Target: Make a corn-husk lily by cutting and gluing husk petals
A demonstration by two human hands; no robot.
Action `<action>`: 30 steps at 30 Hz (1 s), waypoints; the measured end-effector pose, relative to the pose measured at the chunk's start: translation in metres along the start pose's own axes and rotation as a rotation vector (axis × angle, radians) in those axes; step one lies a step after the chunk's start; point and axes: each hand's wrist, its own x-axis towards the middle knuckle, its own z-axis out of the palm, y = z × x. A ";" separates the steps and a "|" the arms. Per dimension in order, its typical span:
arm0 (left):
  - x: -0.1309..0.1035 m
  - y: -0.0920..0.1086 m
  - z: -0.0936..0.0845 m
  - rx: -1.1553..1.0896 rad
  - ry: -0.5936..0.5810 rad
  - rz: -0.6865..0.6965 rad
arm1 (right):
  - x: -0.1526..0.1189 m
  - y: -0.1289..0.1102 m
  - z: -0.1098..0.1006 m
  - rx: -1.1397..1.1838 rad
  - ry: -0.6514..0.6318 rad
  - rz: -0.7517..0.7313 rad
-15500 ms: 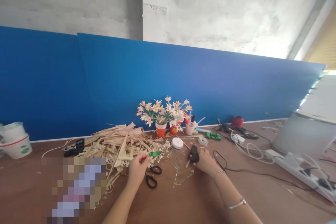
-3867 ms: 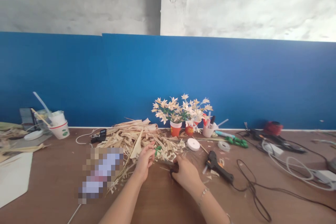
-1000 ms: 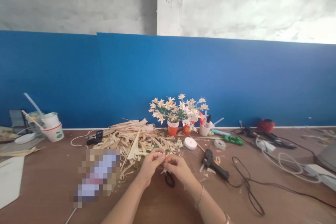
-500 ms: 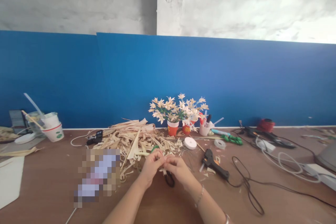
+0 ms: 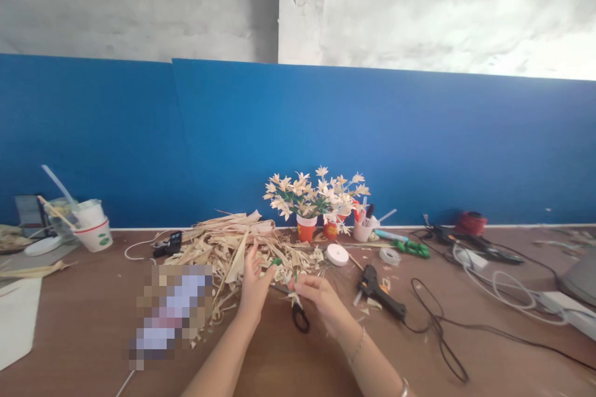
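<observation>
My left hand (image 5: 254,282) is raised over the edge of a heap of dry husk strips (image 5: 233,245), its fingers apart and nothing in them. A small green roll (image 5: 276,262) lies by its thumb. Close by, my right hand (image 5: 317,298) pinches a thin green stem (image 5: 297,275) between thumb and fingertips. Pale petal-like bits show just under those fingertips; whether they belong to the stem I cannot tell. Below the hands, scissors (image 5: 300,317) with black handles rest on the table, the blades partly hidden by the right fingers.
Behind the heap stand pale handmade flowers (image 5: 302,189) in red cups (image 5: 306,229). A white ribbon roll (image 5: 337,254) and a black glue gun (image 5: 379,294) with its cord lie to the right. At far left is a white cup (image 5: 95,236); a blue partition (image 5: 223,136) rises behind.
Both hands were together at the fingertips. My left hand has let go and moved left and up, its fingers spreading. My right hand stays with the stem, and more of the scissors shows.
</observation>
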 end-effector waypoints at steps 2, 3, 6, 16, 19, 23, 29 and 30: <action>-0.003 0.001 0.001 0.047 -0.028 0.034 | 0.004 0.004 0.000 -0.034 0.072 -0.032; -0.004 0.002 0.003 0.081 -0.048 0.045 | 0.006 0.007 0.000 -0.062 0.115 -0.051; -0.011 0.002 0.008 0.184 -0.104 0.118 | 0.010 0.012 0.000 -0.153 0.223 -0.092; -0.024 0.008 0.015 -0.010 -0.425 0.049 | 0.011 0.015 -0.002 -0.145 0.308 -0.145; -0.025 0.007 0.016 -0.044 -0.462 -0.003 | 0.013 0.016 -0.003 -0.128 0.295 -0.135; -0.024 0.004 0.017 -0.056 -0.446 -0.039 | 0.012 0.015 -0.003 -0.105 0.258 -0.128; -0.023 0.006 0.017 -0.089 -0.481 -0.082 | 0.010 0.008 -0.004 -0.021 0.291 -0.075; -0.023 0.006 0.017 -0.083 -0.490 -0.089 | 0.010 0.007 -0.004 -0.032 0.306 -0.080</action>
